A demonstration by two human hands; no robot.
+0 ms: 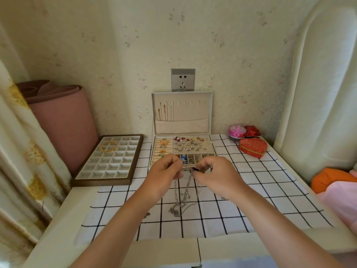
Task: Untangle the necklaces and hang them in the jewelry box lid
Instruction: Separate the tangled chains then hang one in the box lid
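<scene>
necklaces [184, 192], silver and knotted, dangle at frame centre, pinched at the top by left hand [166, 172] and right hand [215, 174]; few gold chains [164, 113] hang in box lid [209, 113] above, most hooks bare, untangling unfinished.

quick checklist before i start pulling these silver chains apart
1. Grip: left hand and right hand each pinch the silver chains at the top: ok.
2. Strands separated: they cross and bunch in a tangle down on the cloth: not ok.
3. Box lid open and upright: ok.
4. Free hooks: gold necklaces take the left ones, the rest are bare: ok.
5. Clasp open or shut: too small, cannot tell.
</scene>
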